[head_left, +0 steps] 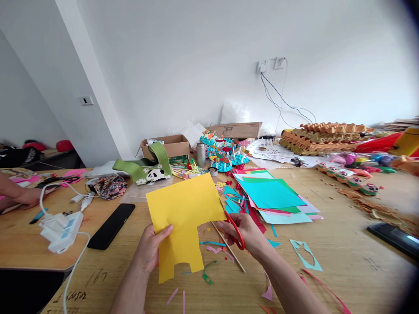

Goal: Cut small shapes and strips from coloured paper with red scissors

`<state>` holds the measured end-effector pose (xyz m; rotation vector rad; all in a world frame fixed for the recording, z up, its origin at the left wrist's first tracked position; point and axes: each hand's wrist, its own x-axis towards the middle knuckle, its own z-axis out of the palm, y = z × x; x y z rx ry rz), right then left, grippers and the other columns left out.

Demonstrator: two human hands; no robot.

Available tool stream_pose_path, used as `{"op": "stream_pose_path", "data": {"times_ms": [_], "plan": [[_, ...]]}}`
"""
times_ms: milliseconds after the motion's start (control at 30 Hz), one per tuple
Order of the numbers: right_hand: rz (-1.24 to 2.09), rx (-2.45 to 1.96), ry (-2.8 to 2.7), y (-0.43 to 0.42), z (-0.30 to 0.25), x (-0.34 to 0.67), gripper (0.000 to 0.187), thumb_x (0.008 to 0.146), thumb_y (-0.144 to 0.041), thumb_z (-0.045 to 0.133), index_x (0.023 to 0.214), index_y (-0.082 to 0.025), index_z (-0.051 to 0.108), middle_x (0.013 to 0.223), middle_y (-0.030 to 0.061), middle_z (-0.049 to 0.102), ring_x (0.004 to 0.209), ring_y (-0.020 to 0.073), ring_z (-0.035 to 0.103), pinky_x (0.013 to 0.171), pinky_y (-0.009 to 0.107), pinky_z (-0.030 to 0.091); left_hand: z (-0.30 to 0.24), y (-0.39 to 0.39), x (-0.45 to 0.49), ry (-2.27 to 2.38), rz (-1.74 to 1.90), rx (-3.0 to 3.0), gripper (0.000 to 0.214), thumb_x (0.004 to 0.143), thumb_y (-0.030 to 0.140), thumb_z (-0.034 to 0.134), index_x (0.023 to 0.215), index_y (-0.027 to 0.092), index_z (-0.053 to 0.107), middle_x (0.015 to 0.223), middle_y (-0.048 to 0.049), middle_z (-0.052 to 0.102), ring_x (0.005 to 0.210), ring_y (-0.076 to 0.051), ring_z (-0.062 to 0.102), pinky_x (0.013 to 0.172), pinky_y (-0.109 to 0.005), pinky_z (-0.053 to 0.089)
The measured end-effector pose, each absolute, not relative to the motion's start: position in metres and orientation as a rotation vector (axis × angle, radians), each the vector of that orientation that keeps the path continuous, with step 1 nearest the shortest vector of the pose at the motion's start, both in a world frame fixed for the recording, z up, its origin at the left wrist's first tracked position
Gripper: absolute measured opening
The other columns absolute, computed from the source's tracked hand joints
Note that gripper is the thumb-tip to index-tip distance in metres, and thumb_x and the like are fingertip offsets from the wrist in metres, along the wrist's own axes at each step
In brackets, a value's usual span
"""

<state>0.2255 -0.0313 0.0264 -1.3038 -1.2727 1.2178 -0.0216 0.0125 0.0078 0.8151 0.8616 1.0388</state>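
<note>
The red-handled metal scissors (233,224) might veer and nick the yellow paper sheet (183,203) if its unsupported three o'clock edge flexes. Nearly flat, with cut-outs near four and six o'clock, the sheet is raised between the hands. The left hand (152,249) pinches its eight o'clock edge; the right hand (245,231) has fingers curled around the handles.

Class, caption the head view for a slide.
Left hand holds yellow paper, right hand red-handled scissors at its edge.
</note>
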Motion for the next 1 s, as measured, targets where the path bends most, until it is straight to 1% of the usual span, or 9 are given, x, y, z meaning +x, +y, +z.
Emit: {"op": "stream_pose_path", "data": {"times_ms": [300,600,800,900,1000], "plan": [[1.178,-1.348,-1.308,-0.0305,0.0272,0.2265,0.037,0.069,-0.045,0.068,0.055,-0.016,0.05,0.045,-0.0022,0.055,0.038,0.0088,0.05,0.035,0.018,0.028,0.0036,0.0155,-0.0241,0.829,1.074,0.847,0.034,0.062,0.023,0.076,0.093,0.011,0.067,0.094,-0.0121,0.071,0.086,-0.029,0.066,0.076,-0.037,0.052],[1.166,-1.347,-1.297,-0.0311,0.0248,0.2257,0.038,0.073,-0.047,0.063,0.056,-0.016,0.049,0.045,-0.0017,0.056,0.037,0.0084,0.049,0.036,0.018,0.028,0.0001,0.0157,-0.026,0.828,1.071,0.844,0.034,0.063,0.023,0.076,0.094,0.011,0.067,0.094,-0.0126,0.071,0.086,-0.029,0.067,0.077,-0.038,0.052],[1.193,-1.336,-1.27,-0.0304,0.0232,0.2263,0.038,0.073,-0.048,0.063,0.056,-0.016,0.05,0.044,-0.0025,0.055,0.037,0.0075,0.048,0.036,0.018,0.029,0.0012,0.016,-0.0243,0.831,1.06,0.841,0.037,0.061,0.025,0.077,0.094,0.01,0.067,0.094,-0.0141,0.071,0.088,-0.03,0.066,0.079,-0.039,0.052],[1.194,-1.333,-1.263,-0.0307,0.0231,0.2264,0.038,0.073,-0.049,0.062,0.059,-0.016,0.051,0.045,-0.0025,0.055,0.037,0.0078,0.047,0.036,0.018,0.029,0.0016,0.0158,-0.0237,0.845,1.064,0.842,0.038,0.06,0.026,0.077,0.093,0.011,0.067,0.094,-0.0139,0.071,0.086,-0.03,0.066,0.078,-0.039,0.052],[1.191,-1.329,-1.257,-0.0317,0.0241,0.2259,0.039,0.072,-0.051,0.062,0.059,-0.016,0.051,0.045,-0.0026,0.055,0.037,0.0081,0.048,0.037,0.019,0.031,0.0013,0.015,-0.0238,0.845,1.061,0.848,0.035,0.062,0.026,0.076,0.092,0.012,0.067,0.093,-0.0128,0.071,0.085,-0.029,0.067,0.077,-0.039,0.052]]}}
